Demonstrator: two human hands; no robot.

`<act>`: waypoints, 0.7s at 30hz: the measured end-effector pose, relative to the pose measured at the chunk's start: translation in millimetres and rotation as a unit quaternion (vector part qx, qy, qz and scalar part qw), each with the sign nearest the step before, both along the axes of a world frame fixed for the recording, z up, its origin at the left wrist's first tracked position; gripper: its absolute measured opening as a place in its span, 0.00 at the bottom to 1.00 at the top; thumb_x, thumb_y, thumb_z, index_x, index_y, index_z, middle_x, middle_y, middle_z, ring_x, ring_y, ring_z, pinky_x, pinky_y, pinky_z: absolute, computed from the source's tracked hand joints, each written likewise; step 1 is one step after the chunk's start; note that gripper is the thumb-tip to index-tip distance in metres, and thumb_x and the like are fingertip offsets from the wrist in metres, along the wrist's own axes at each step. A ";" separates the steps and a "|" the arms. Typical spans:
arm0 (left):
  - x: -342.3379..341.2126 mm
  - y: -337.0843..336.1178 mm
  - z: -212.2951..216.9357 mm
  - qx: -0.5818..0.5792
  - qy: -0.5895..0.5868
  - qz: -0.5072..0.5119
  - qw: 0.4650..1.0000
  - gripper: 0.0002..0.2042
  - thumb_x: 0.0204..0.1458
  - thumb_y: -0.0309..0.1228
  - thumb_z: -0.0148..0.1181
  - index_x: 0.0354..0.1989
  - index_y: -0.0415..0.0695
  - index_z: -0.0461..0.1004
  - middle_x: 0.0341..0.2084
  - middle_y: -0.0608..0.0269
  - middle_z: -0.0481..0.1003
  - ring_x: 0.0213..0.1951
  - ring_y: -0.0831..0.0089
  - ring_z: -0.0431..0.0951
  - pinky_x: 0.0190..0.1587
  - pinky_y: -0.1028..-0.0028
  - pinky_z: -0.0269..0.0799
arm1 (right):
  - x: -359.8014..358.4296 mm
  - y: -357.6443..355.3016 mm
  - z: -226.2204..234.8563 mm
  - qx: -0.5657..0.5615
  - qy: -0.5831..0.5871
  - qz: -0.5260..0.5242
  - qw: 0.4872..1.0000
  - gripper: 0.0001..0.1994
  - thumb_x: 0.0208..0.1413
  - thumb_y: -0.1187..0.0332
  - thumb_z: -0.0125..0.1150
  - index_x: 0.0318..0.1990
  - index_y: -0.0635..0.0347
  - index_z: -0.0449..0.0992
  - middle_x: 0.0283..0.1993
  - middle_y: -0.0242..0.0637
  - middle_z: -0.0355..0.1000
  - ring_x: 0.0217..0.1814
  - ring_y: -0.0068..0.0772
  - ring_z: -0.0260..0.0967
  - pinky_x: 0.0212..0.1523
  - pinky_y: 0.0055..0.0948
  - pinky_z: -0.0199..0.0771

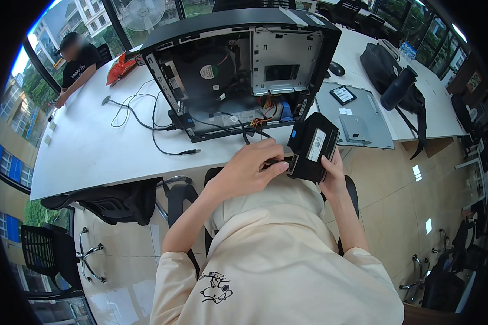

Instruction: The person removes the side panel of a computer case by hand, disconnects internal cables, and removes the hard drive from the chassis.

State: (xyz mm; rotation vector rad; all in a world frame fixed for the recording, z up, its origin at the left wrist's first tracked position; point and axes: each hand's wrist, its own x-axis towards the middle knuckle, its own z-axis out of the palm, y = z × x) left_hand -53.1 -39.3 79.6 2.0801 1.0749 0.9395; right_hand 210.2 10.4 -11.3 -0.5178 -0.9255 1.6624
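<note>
My right hand [334, 172] grips the right side of a black box-shaped drive [307, 146], which has a white label and a small blue tab. The drive is tilted and held off the table, over my lap. At its lower left corner, the fingers of my left hand [253, 165] pinch a black cable plug [276, 162]. Whether the plug is seated in the drive cannot be made out. Just beyond my hands, an open desktop computer case [244, 76] lies with its insides showing. Dark cables [243, 130] run from it toward my left hand, and orange wires [267, 111] show inside.
A grey side panel [381, 127] carries a small solid-state drive [343, 95] and a flat grey device [355, 129]. Beyond are a mouse [337, 68], a dark bottle [398, 88] and a backpack [378, 64]. Loose cables [146, 125] lie left. Another person [80, 59] sits at the far left.
</note>
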 end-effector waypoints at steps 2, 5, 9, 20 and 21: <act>-1.1 1.0 -1.9 -0.012 -0.015 -0.003 1.000 0.10 0.61 0.31 0.64 0.34 0.39 0.72 0.29 0.63 0.67 0.28 0.71 0.62 0.32 0.70 0.61 | -2.4 -3.0 6.2 0.002 -0.007 -0.007 1.000 0.33 0.60 0.74 0.65 0.72 0.60 0.58 0.63 0.38 0.71 0.65 0.31 0.71 0.66 0.35 0.73; -2.7 0.6 -2.7 -0.002 -0.013 -0.011 1.000 0.10 0.61 0.31 0.64 0.33 0.38 0.73 0.28 0.63 0.67 0.28 0.71 0.63 0.32 0.70 0.61 | -3.3 -2.9 6.6 0.013 -0.018 -0.021 1.000 0.34 0.59 0.74 0.66 0.72 0.60 0.58 0.63 0.39 0.71 0.65 0.32 0.72 0.65 0.35 0.73; -6.2 -1.2 -2.6 0.006 0.010 0.008 1.000 0.10 0.61 0.31 0.64 0.33 0.38 0.74 0.27 0.64 0.67 0.28 0.70 0.63 0.31 0.70 0.61 | -4.6 -1.2 5.3 0.042 -0.047 -0.054 0.997 0.35 0.58 0.75 0.66 0.72 0.60 0.57 0.62 0.41 0.71 0.64 0.33 0.72 0.65 0.35 0.74; -4.9 0.8 -3.3 -0.025 -0.003 0.005 1.000 0.11 0.60 0.33 0.67 0.32 0.37 0.78 0.23 0.64 0.70 0.26 0.73 0.65 0.29 0.72 0.61 | 1.7 -16.6 26.1 0.086 -0.102 -0.113 0.985 0.37 0.57 0.77 0.68 0.72 0.59 0.56 0.62 0.41 0.70 0.65 0.32 0.71 0.66 0.35 0.72; -5.9 2.4 -2.7 -0.025 -0.003 0.003 1.000 0.11 0.60 0.33 0.67 0.32 0.37 0.78 0.23 0.64 0.70 0.26 0.73 0.65 0.29 0.72 0.61 | 2.0 -17.6 26.7 0.089 -0.101 -0.119 0.984 0.37 0.57 0.77 0.68 0.72 0.59 0.56 0.63 0.41 0.70 0.65 0.32 0.71 0.66 0.35 0.72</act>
